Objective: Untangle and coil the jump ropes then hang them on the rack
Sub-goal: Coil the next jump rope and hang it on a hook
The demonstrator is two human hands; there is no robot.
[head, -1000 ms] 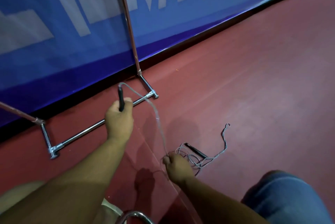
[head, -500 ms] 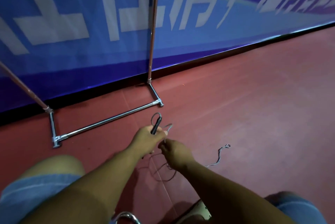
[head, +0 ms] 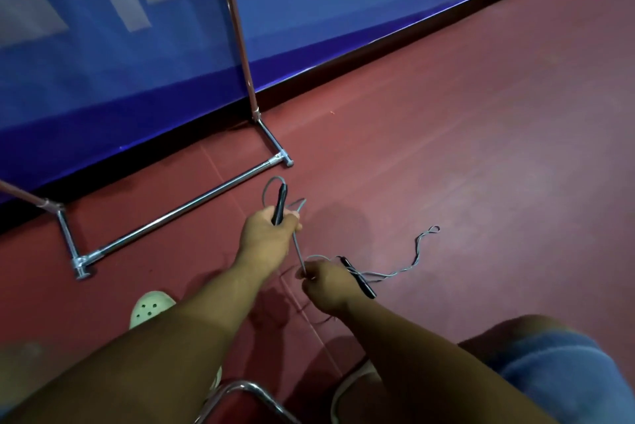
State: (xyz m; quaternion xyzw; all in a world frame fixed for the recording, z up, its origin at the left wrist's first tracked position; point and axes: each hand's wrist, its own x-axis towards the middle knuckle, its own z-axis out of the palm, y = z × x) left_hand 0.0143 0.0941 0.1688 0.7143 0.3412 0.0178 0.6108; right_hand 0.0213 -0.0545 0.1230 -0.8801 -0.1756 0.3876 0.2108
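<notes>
On the dark red sports floor [head: 481,149], one thin grey jump rope [head: 298,249] is visible, and it has two slim black handles. One metal rack of shiny tubes [head: 178,214] stands at 10 o'clock from the hands. It shows two uprights and one low bar, and it is in front of one blue banner [head: 103,80].

Two hands are in view. The left hand [head: 266,234] is closed in a fist around the first black handle [head: 280,202], which points up toward 12 o'clock. A small loop of cord comes out of the top of this handle. From the fist a straight piece of cord goes down toward 5 o'clock to the right hand [head: 326,283], whose curled fingers pinch it.

The second black handle [head: 359,277] lies just at the 3 o'clock side of the right hand; whether the hand touches it cannot be told. Loose cord runs from there over the floor toward 2 o'clock and ends in a small loop. One pale green clog [head: 149,308] is at 8 o'clock from the left hand.
</notes>
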